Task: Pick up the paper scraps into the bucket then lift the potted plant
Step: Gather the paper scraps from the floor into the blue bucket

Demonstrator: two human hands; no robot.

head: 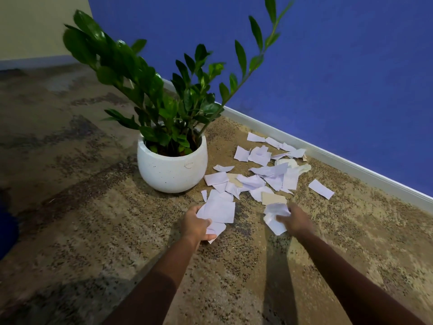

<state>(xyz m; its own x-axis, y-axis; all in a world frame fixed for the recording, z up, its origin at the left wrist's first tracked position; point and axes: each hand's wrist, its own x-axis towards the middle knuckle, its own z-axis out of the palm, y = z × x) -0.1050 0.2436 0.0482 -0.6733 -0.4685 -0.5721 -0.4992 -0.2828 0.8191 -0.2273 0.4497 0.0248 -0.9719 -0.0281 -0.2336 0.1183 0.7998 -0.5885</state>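
Note:
Several white paper scraps (pixel 264 170) lie scattered on the carpet to the right of a potted plant (pixel 172 165), a round white pot with glossy green leaves. My left hand (pixel 195 225) grips a bundle of white scraps (pixel 220 212) just in front of the pot. Further right, my right hand (pixel 296 220) holds a crumpled white scrap (pixel 274 218) at the near edge of the pile. A lone scrap (pixel 321 188) lies apart, toward the wall. No bucket is in view.
A blue wall (pixel 339 66) with a grey baseboard (pixel 351 165) runs diagonally behind the scraps. Mottled brown carpet (pixel 82 207) covers the floor. A dark blue object (pixel 7 228) shows at the left edge.

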